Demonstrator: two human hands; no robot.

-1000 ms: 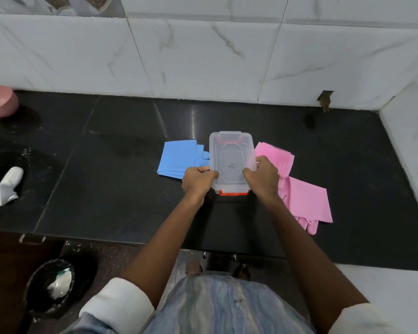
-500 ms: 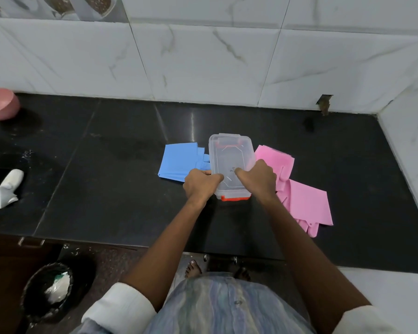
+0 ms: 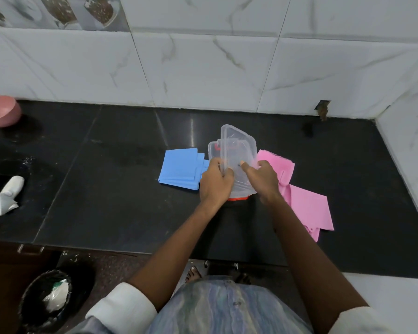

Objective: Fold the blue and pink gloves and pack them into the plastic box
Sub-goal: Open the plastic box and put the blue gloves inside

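Soft daylight, countertop glare, curved edges.

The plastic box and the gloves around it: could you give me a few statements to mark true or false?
1. The lid is lifted off the plastic box. True.
2. The blue gloves lie inside the box. False: they lie on the counter, on the box's left.
3. The pink gloves lie right of the box. True.
4. Only one hand is busy. False: the left hand and right hand both hold box or lid.
5. A pink bowl sits at the far left. True.
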